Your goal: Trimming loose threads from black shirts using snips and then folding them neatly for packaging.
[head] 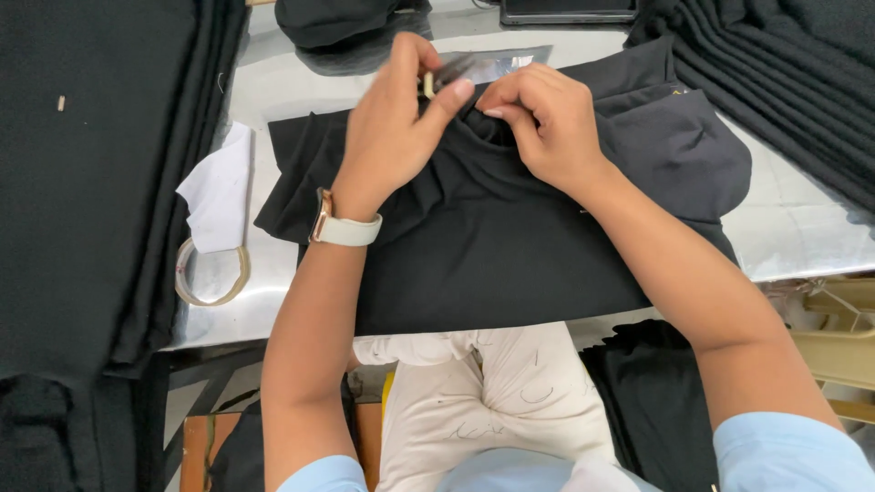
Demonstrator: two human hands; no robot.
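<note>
Black knit fabric fills most of the view: a folded black garment (510, 237) lies across the shiny metal table (292, 91), bunched up near its far edge where both hands work. The left hand (392, 128), with a white-strapped wristwatch (344, 226) on its wrist, has its thumb and forefinger pinched on a small pale tag-like piece (428, 85) at the gathered neck of the garment; motion blur softens this hand, so what exactly the piece is cannot be made out. The right hand (542, 118) is curled just beside it, fingertips pressed down into the bunched cloth and gripping a fold. The two hands are nearly touching.

A clear plastic sleeve (497, 64) lies behind the hands, half hidden by them. Left of the garment a white paper scrap (221, 191) rests on the table, with a beige tape ring (211, 273) just below it. Tall stacks of black cloth (91, 182) crowd the left edge, and another ribbed stack of dark cloth (775, 73) runs out of frame at the upper right. A dark device (567, 11) is cut off at the top edge. Below the table edge, cream trousers (492, 392) with faint pen marks show between light blue sleeves (784, 451).
</note>
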